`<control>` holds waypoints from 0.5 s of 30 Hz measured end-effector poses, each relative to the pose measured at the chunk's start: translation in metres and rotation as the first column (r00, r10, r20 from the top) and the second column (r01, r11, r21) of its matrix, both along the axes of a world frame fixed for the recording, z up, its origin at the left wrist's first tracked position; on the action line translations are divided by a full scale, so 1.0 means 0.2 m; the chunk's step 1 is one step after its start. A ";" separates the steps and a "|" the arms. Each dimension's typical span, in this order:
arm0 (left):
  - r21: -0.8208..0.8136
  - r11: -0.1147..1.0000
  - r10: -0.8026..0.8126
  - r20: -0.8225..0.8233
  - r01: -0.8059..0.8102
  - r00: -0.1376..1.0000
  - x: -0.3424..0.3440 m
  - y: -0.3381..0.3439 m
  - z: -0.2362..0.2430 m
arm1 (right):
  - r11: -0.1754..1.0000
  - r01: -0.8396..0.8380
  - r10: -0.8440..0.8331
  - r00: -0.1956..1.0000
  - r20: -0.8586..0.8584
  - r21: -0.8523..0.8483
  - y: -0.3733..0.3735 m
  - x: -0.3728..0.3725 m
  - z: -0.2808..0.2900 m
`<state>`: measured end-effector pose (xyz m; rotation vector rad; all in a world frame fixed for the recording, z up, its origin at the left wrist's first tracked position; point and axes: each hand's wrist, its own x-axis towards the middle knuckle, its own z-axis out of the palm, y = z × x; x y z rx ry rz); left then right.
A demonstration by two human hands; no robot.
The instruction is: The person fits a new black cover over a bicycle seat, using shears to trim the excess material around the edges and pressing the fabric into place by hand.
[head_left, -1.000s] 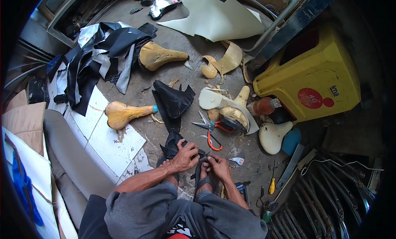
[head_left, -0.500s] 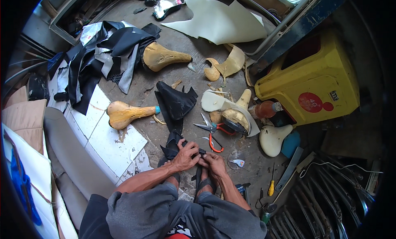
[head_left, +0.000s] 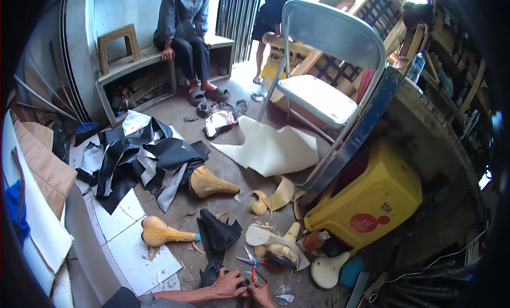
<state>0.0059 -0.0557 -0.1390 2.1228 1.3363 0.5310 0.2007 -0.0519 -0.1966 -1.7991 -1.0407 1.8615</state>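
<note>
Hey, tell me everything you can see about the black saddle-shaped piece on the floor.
The black saddle-shaped piece looks like leathery sheet, faintly shiny, tapering toward the upper left, with pointed flaps at its right edge. It lies on the grey floor, right of a yellowish saddle form. A black strip meets its lower-left side; whether they join is unclear. The left hand and right hand are apart from it.
</note>
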 end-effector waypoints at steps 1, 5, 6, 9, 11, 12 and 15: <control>0.024 1.000 0.014 0.001 -0.014 1.000 -0.03 0.02 0.00 | 0.999 -0.004 -0.002 0.992 -0.127 -0.044 0.02 0.04 -0.26; -0.015 1.000 -0.018 -0.023 0.018 1.000 -0.07 0.05 -0.06 | 0.961 0.096 -0.186 0.920 -0.345 -0.261 0.05 0.02 -0.27; -0.006 0.998 -0.058 -0.013 0.057 0.998 -0.07 0.06 -0.06 | 0.962 0.096 -0.183 0.920 -0.345 -0.255 0.06 0.01 -0.16; 0.002 0.999 -0.036 0.055 0.036 0.998 -0.07 0.09 -0.02 | 0.996 0.084 -0.088 0.974 -0.210 -0.029 0.10 -0.03 0.27; 0.081 0.994 0.057 0.223 -0.076 0.973 0.01 0.12 0.10 | 0.985 -0.053 0.054 0.999 -0.003 0.165 0.16 0.07 0.27; 0.007 0.998 0.064 0.151 -0.066 0.986 -0.08 0.10 0.09 | 0.988 -0.091 0.095 0.995 -0.021 0.124 0.20 -0.09 0.60; 0.094 0.991 0.080 0.195 -0.100 0.978 -0.04 0.18 0.21 | 0.991 -0.037 0.059 0.983 -0.176 0.128 0.26 -0.02 0.49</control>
